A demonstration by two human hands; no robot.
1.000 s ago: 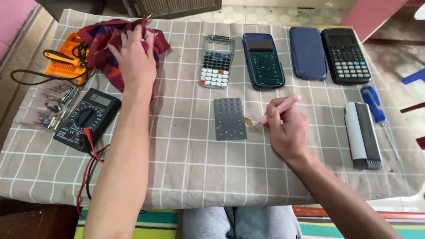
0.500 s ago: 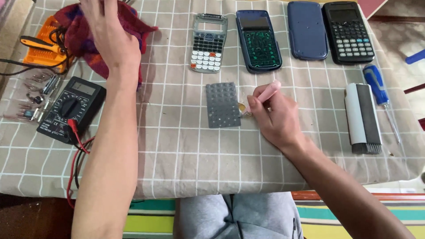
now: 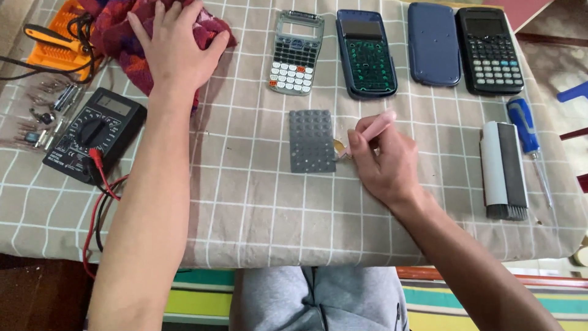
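Grey keypad mat (image 3: 312, 141) lies mid-table, w/ my right hand (image 3: 383, 164) just beside it, fingers pinched on a pink brush (image 3: 369, 132), bristles maybe touching. Left hand (image 3: 174, 46) spread flat on the red cloth (image 3: 125, 40) at the far-left corner.

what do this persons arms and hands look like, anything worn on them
Both arms are bare to the frame's edge: no sleeves, gloves, watch, rings or bands show. The left hand and right hand have short, unpainted nails on the fingers.
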